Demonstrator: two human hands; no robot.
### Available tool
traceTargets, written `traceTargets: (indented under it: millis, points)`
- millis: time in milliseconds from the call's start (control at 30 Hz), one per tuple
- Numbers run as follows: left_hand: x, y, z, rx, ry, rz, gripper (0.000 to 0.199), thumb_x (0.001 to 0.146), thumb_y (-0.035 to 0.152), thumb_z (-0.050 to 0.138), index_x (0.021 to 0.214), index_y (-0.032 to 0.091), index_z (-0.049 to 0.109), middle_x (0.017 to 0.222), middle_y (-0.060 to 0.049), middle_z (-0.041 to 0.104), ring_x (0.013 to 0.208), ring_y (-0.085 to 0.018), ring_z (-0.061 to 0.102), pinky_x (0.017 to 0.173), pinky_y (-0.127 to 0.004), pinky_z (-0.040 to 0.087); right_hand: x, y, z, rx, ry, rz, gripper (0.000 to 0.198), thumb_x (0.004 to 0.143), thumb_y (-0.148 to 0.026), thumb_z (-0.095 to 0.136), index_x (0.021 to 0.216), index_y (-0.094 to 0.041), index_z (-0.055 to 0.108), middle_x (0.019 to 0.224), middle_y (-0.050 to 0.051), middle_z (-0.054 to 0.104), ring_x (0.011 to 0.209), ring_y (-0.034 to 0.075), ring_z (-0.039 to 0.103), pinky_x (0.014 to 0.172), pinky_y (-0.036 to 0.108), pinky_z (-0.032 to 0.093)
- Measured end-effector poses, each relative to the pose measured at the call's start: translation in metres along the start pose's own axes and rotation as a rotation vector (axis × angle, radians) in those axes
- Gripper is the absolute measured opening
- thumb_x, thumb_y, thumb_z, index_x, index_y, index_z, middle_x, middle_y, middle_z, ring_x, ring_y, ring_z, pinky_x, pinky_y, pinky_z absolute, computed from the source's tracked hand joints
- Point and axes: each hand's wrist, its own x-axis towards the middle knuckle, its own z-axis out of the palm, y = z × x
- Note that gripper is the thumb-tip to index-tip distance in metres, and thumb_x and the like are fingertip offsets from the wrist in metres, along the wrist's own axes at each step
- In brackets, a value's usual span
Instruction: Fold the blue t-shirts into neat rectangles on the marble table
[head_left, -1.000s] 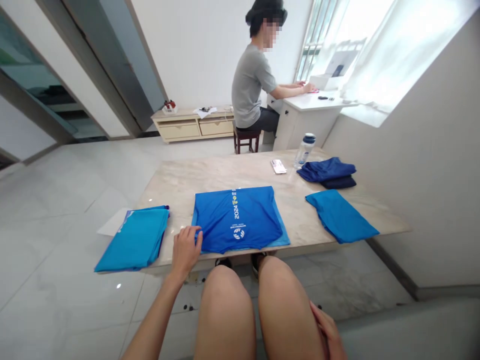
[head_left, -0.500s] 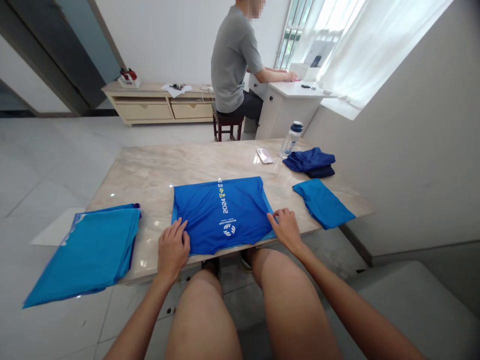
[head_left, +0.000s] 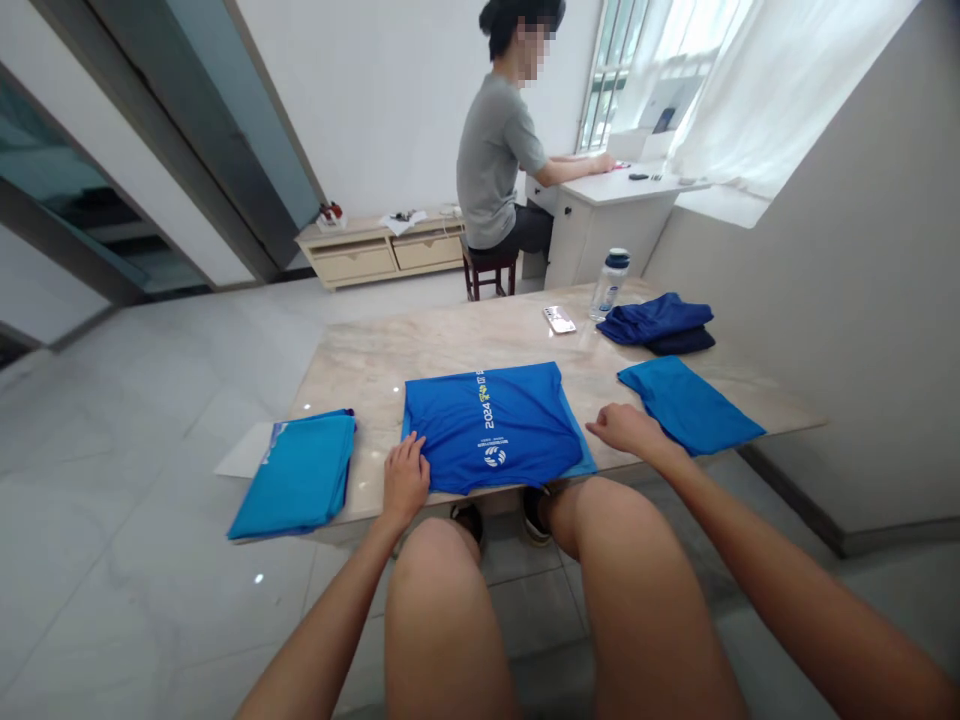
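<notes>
A folded blue T-shirt (head_left: 525,420) with white and yellow print lies near the table's front edge, lighter blue showing along its right side. My left hand (head_left: 407,478) rests on the shirt's left edge, fingers laid out flat. To the right of the shirt, apart from it, is my right hand (head_left: 628,430), fingers loosely bent and nothing seen in them. A folded lighter blue garment (head_left: 694,405) lies just beyond that hand. At the table's left end is a stack of folded blue garments (head_left: 304,475), its corner hanging over the front edge.
Behind the right garment lies a crumpled dark blue cloth (head_left: 660,322). A water bottle (head_left: 609,285) and a phone (head_left: 559,320) stand and lie at the back of the marble-look table (head_left: 435,335). Another person (head_left: 491,160) sits at a white desk (head_left: 619,185) beyond.
My right hand has left the shirt's right edge and moved right. My left hand stays on the left edge. The whole view has shifted, with the table sitting further right.
</notes>
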Motion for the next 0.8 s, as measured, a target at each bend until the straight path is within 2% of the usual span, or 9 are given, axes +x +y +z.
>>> traceTargets:
  millis: [100,200,267,333,400,467,600,700,800]
  points:
    - [0.006,0.009,-0.035,0.133,-0.165,0.012,0.049,0.106,0.019,0.049,0.149,0.021,0.07,0.168,-0.017,0.058,0.153,-0.036,0.056,0.131,-0.06,0.037,-0.01,-0.005,-0.06,0.076,0.127,-0.027,0.041,0.107,-0.048,0.063,0.118,-0.016,0.085,0.125,0.023,0.08,0.123,0.038,0.075,0.097,0.04,0.057]
    - [0.019,0.029,-0.079,0.15,-0.346,0.069,0.035,0.094,0.015,0.067,0.124,0.025,0.083,0.154,-0.015,0.07,0.145,-0.04,0.063,0.126,-0.061,0.043,-0.02,-0.015,-0.106,0.151,0.288,-0.072,0.038,0.106,-0.047,0.063,0.116,-0.016,0.085,0.125,0.022,0.08,0.124,0.038,0.075,0.099,0.039,0.056]
    - [0.031,0.054,-0.098,0.096,-0.426,0.113,0.028,0.091,0.012,0.068,0.108,0.024,0.086,0.134,-0.014,0.08,0.132,-0.037,0.071,0.116,-0.049,0.052,-0.022,-0.019,-0.116,0.253,0.359,-0.077,0.036,0.107,-0.043,0.062,0.119,-0.017,0.084,0.125,0.021,0.081,0.124,0.036,0.075,0.099,0.037,0.056]
    - [0.043,0.09,-0.101,0.041,-0.456,0.145,0.026,0.093,0.013,0.066,0.105,0.025,0.086,0.12,-0.011,0.085,0.12,-0.032,0.077,0.105,-0.04,0.056,-0.023,-0.017,-0.106,0.372,0.4,-0.033,0.035,0.108,-0.04,0.059,0.122,-0.018,0.082,0.125,0.019,0.081,0.123,0.033,0.076,0.099,0.034,0.055]
    - [0.053,0.135,-0.084,-0.015,-0.465,0.182,0.025,0.095,0.016,0.066,0.107,0.025,0.086,0.117,-0.009,0.086,0.116,-0.029,0.078,0.1,-0.034,0.056,-0.024,-0.011,-0.084,0.446,0.389,0.018,0.034,0.109,-0.036,0.057,0.122,-0.018,0.082,0.124,0.018,0.082,0.12,0.031,0.077,0.097,0.032,0.055]
    - [0.059,0.185,-0.055,-0.086,-0.478,0.192,0.021,0.095,0.021,0.069,0.107,0.023,0.086,0.114,-0.009,0.086,0.112,-0.027,0.079,0.096,-0.031,0.055,-0.026,-0.002,-0.06,0.463,0.353,0.043,0.032,0.108,-0.034,0.058,0.118,-0.019,0.084,0.122,0.017,0.083,0.119,0.03,0.077,0.094,0.03,0.054]
    - [0.06,0.271,0.006,-0.18,-0.459,0.086,0.029,0.097,0.04,0.075,0.106,0.015,0.085,0.113,-0.018,0.085,0.114,-0.033,0.079,0.096,-0.035,0.056,-0.03,0.008,-0.037,0.472,0.386,0.062,0.032,0.108,-0.036,0.057,0.114,-0.02,0.085,0.117,0.015,0.084,0.116,0.03,0.078,0.092,0.031,0.054]
    - [0.058,0.303,0.031,-0.184,-0.44,-0.05,0.051,0.094,0.043,0.079,0.126,0.004,0.076,0.129,-0.031,0.078,0.123,-0.042,0.076,0.096,-0.039,0.057,-0.025,0.007,-0.033,0.48,0.433,0.042,0.034,0.109,-0.037,0.055,0.115,-0.021,0.084,0.113,0.015,0.084,0.113,0.029,0.078,0.093,0.031,0.054]
    - [0.059,0.306,0.038,-0.196,-0.43,-0.141,0.059,0.097,0.033,0.075,0.145,0.001,0.064,0.147,-0.035,0.067,0.133,-0.041,0.072,0.102,-0.039,0.055,-0.008,0.009,-0.025,0.479,0.395,-0.006,0.033,0.107,-0.037,0.056,0.112,-0.02,0.084,0.114,0.016,0.084,0.116,0.03,0.077,0.096,0.031,0.053]
